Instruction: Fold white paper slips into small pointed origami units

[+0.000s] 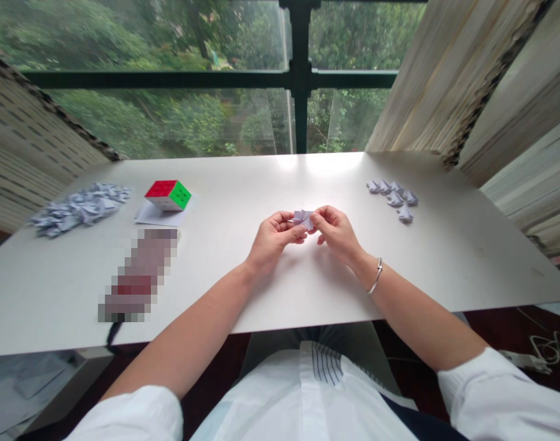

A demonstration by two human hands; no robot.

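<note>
Pinches a folded paper (304, 217) with left hand (274, 236) and right hand (337, 231) together, the fingers of each clenched on one side of it. Holds it low over the bench (261, 288), well to the right of the cube (168, 194) and a little nearer to the person.

Risks, as a judgement only:
- May tear the paper, or press a wrong crease into it, by pulling the two sides apart too hard; looks thin and very small.
- May let it slip and drop on the bench, if loosening the pinch on one side while turning it.
- Could hardly knock anything else, with the cube and the other papers well apart from both hands.

Hard to make out or hidden:
- Cannot tell the exact shape of the paper, mostly covered by the fingertips; only a few pale points showing between the thumbs.
- Cannot tell whether touching the bench or hanging just above.
- Left of the cube, a pile (80, 207) of similar folded pieces, too tangled to count.
- Far right of the cube, beyond the hands, a small group (394, 196) of the same, easier to separate.
- Under the cube, a white sheet (158, 215), partly hidden.
- In front of the cube, a blurred patch (140, 275), reddish, nothing readable.
</note>
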